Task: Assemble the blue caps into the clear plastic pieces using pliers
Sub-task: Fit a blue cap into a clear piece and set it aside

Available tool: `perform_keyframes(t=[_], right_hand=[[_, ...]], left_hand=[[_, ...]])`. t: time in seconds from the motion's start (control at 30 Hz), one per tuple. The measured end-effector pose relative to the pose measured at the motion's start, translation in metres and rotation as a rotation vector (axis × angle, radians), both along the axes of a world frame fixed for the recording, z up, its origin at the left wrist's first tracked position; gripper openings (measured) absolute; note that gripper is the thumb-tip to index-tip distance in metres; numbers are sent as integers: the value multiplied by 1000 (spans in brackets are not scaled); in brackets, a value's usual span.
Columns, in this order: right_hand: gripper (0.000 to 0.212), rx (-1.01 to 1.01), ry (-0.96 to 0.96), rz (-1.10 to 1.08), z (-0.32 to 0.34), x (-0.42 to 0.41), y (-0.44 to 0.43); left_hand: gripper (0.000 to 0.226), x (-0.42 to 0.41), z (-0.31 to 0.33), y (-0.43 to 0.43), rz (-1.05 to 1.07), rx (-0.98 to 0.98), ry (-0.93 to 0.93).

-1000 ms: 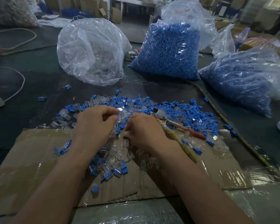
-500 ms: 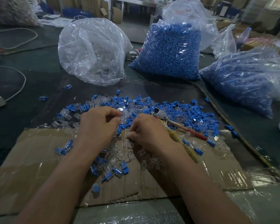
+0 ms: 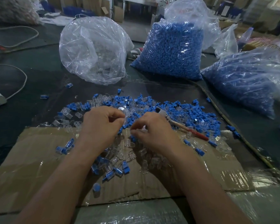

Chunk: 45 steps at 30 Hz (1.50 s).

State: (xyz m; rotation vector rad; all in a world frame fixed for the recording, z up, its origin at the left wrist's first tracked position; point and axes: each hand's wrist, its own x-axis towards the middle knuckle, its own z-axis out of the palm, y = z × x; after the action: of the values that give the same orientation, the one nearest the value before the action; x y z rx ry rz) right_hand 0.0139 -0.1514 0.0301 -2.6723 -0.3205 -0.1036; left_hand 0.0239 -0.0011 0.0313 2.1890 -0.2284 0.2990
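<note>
Viewing both hands over the cardboard (image 3: 39,159)'s far edge, I note: left hand (image 3: 102,125) curled, pinching a clear piece (image 3: 127,113); right hand (image 3: 153,131) curled, contents I cannot tell. I find caps (image 3: 176,107) heaped along that edge, pliers (image 3: 179,125) lying across it, just beside the right hand.

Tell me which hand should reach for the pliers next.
Right, most likely. The pliers lie just beyond the right hand, with the red handle trailing to that side. The left hand is farther off and pinches a clear piece.
</note>
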Motion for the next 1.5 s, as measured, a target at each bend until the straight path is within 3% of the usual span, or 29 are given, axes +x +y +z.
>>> perform_keyframes(t=[0.17, 0.33, 0.43, 0.67, 0.97, 1.13, 1.5], right_hand=[[24, -181, 69, 42, -4, -3, 9], [17, -182, 52, 32, -4, -2, 11], [23, -160, 77, 37, -2, -2, 7], [39, -151, 153, -4, 3, -2, -8], [22, -199, 108, -7, 1, -4, -2], [9, -156, 10, -4, 2, -2, -5], [15, -62, 51, -36, 7, -3, -12]], left_hand=[[21, -1, 2, 1, -4, -136, 110], [27, -2, 4, 2, -14, -207, 163], [33, -2, 4, 3, -40, -233, 185], [24, -1, 3, 2, -72, -140, 165], [23, -2, 4, 0, -39, -231, 255], [14, -1, 5, 0, -99, -417, 380], [11, -2, 8, 0, -101, -488, 412]])
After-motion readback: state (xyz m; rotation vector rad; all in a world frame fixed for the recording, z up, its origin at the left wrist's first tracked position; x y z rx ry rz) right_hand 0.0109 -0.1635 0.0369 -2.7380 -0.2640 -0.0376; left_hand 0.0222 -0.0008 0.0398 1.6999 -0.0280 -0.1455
